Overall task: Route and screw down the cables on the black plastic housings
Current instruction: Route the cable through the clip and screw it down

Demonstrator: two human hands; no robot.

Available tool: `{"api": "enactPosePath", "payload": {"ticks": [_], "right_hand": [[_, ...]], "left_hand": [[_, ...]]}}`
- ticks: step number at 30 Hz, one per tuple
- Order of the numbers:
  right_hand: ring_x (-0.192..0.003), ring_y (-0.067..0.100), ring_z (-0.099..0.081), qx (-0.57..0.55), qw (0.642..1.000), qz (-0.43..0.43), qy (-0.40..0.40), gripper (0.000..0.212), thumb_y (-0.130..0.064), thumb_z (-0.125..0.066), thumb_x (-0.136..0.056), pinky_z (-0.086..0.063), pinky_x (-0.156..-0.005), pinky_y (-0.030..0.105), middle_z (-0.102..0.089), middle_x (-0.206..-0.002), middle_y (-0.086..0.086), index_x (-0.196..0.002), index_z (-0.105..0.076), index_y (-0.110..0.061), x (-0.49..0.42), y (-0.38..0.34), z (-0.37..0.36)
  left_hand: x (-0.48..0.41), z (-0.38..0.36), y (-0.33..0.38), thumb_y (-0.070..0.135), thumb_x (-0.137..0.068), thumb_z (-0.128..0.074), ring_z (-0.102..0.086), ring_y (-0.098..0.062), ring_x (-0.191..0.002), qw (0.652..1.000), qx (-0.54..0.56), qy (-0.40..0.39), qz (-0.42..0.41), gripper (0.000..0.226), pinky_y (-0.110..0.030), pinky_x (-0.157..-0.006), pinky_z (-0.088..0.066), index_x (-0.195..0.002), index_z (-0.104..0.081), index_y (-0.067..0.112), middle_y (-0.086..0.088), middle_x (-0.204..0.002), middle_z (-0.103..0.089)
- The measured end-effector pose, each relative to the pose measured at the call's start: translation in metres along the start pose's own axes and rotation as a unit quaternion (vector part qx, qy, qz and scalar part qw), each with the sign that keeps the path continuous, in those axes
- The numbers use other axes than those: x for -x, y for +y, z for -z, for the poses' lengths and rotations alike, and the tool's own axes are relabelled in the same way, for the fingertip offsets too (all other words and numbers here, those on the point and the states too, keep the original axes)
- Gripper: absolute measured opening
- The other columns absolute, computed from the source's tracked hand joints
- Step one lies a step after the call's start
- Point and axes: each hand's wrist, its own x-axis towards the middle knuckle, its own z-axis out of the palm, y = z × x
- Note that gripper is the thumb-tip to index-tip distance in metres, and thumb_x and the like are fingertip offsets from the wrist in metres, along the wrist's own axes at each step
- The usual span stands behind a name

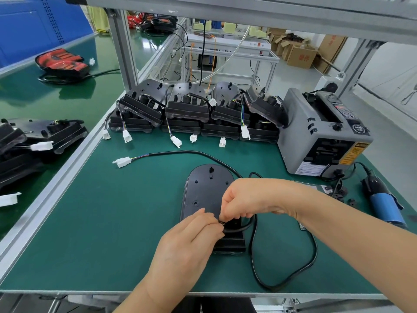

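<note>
Head view. One black housing [204, 195] lay flat on the green counter [101, 222], middle of the mat, toward the front edge. Both hands met at its near end. Left hand [189, 236], fingers [208, 219] drawn together, pinched the cable [291, 279] at a small dark piece there; clamp or grommet, too small to tell. Right hand [246, 199], fingers [233, 214] curled, pinched the same cable just beside it.

Judgement: the step was seating the cable at its exit before screwing. Best done by pressing it fully into its channel, no kink under the clamp, and keeping one hand on it while the other fetches the driver.

The cable looped wide toward the front right of the counter, then ran behind the housing to a white connector [121, 161] lying left of centre. That slack loop could drag or snag.

The electric screwdriver [383, 202], blue-banded, lay at the right edge, well apart from the hands. Small black parts [338, 192] lay between it and the housing. Grey tape dispenser [322, 136] stood at the far right corner. Stacked housings [187, 107] lined the far edge, connectors dangling; not in the way.
</note>
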Motion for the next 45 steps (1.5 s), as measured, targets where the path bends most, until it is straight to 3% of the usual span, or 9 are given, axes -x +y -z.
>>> {"api": "enactPosePath", "payload": {"ticks": [6, 15, 21, 25, 34, 37, 40, 42, 45], "right_hand": [[-0.060, 0.004, -0.048, -0.012, 0.999, 0.038, -0.013, 0.009, -0.028, -0.069, -0.081, -0.044, -0.061, 0.015, -0.059, -0.072, -0.009, -0.079, -0.068, -0.020, 0.009, 0.000, 0.003], [-0.070, 0.013, -0.050, 0.023, 0.999, 0.022, -0.020, 0.013, -0.027, -0.068, -0.083, -0.046, -0.065, 0.021, -0.058, -0.079, 0.000, -0.082, -0.066, -0.014, 0.004, -0.006, 0.002], [-0.068, 0.005, -0.055, -0.077, 0.996, 0.040, -0.027, 0.012, -0.026, -0.066, -0.087, -0.048, -0.062, 0.017, -0.061, -0.074, -0.007, -0.075, -0.066, -0.024, 0.006, 0.010, 0.005], [-0.068, 0.001, -0.057, -0.151, 0.986, 0.065, -0.004, 0.008, -0.026, -0.069, -0.084, -0.049, -0.065, 0.016, -0.063, -0.075, -0.010, -0.077, -0.068, -0.026, 0.010, 0.025, 0.000], [-0.067, 0.001, -0.056, -0.128, 0.987, 0.065, 0.069, 0.013, -0.034, -0.068, -0.084, -0.047, -0.061, 0.015, -0.062, -0.070, -0.013, -0.074, -0.064, -0.025, 0.017, 0.026, -0.008], [-0.063, -0.003, -0.056, -0.112, 0.980, 0.055, 0.158, 0.017, -0.039, -0.066, -0.083, -0.048, -0.061, 0.017, -0.063, -0.065, -0.017, -0.071, -0.064, -0.028, 0.041, 0.041, 0.009], [-0.065, 0.008, -0.061, -0.078, 0.937, 0.006, 0.341, 0.022, -0.042, -0.063, -0.084, -0.052, -0.065, 0.027, -0.065, -0.067, -0.013, -0.071, -0.066, -0.025, 0.073, 0.079, 0.035], [-0.075, 0.020, -0.063, -0.073, 0.894, -0.071, 0.436, 0.024, -0.037, -0.061, -0.087, -0.052, -0.072, 0.037, -0.066, -0.073, -0.002, -0.072, -0.065, -0.019, 0.089, 0.118, 0.055], [-0.069, 0.027, -0.057, -0.056, 0.861, -0.224, 0.453, 0.029, -0.026, -0.057, -0.091, -0.043, -0.065, 0.033, -0.063, -0.074, 0.011, -0.072, -0.059, -0.005, 0.099, 0.175, 0.075]], "left_hand": [[0.000, 0.000, 0.000, 0.013, -0.088, -0.058, -0.062, -0.012, -0.085, 1.000, 0.001, 0.003, 0.001, 0.017, -0.024, -0.102, -0.044, -0.084, -0.074, 0.007, -0.002, -0.088, -0.068], [0.003, -0.001, -0.001, 0.000, -0.077, -0.071, -0.062, -0.013, -0.087, 1.000, 0.003, -0.006, -0.001, 0.018, -0.026, -0.103, -0.044, -0.091, -0.068, 0.011, 0.001, -0.093, -0.062], [0.002, 0.000, 0.002, -0.001, -0.074, -0.072, -0.062, -0.016, -0.082, 1.000, 0.004, 0.004, 0.006, 0.021, -0.027, -0.102, -0.045, -0.090, -0.066, 0.012, -0.001, -0.089, -0.062], [0.002, 0.001, 0.002, -0.001, -0.077, -0.070, -0.062, -0.014, -0.085, 1.000, 0.002, -0.002, 0.000, 0.014, -0.025, -0.104, -0.043, -0.087, -0.070, 0.009, 0.000, -0.091, -0.061], [0.003, 0.000, 0.002, 0.004, -0.082, -0.066, -0.063, -0.013, -0.086, 1.000, -0.001, 0.001, 0.004, 0.009, -0.026, -0.103, -0.044, -0.087, -0.072, 0.008, 0.002, -0.094, -0.059], [0.004, -0.001, 0.001, 0.002, -0.077, -0.069, -0.062, -0.011, -0.088, 1.000, 0.014, 0.008, 0.012, 0.024, -0.024, -0.104, -0.042, -0.094, -0.063, 0.017, 0.006, -0.097, -0.056], [0.003, -0.001, 0.001, 0.006, -0.081, -0.062, -0.059, -0.008, -0.093, 1.000, 0.020, 0.024, 0.000, 0.022, -0.021, -0.106, -0.039, -0.097, -0.056, 0.021, 0.009, -0.101, -0.052], [0.003, -0.001, 0.000, 0.008, -0.083, -0.058, -0.058, -0.007, -0.095, 0.999, 0.024, 0.021, -0.003, 0.019, -0.020, -0.107, -0.038, -0.097, -0.056, 0.021, 0.009, -0.101, -0.052], [0.003, -0.001, 0.000, 0.010, -0.084, -0.058, -0.058, -0.007, -0.093, 1.000, 0.026, 0.015, -0.003, 0.016, -0.021, -0.106, -0.039, -0.096, -0.058, 0.019, 0.009, -0.101, -0.053]]}}
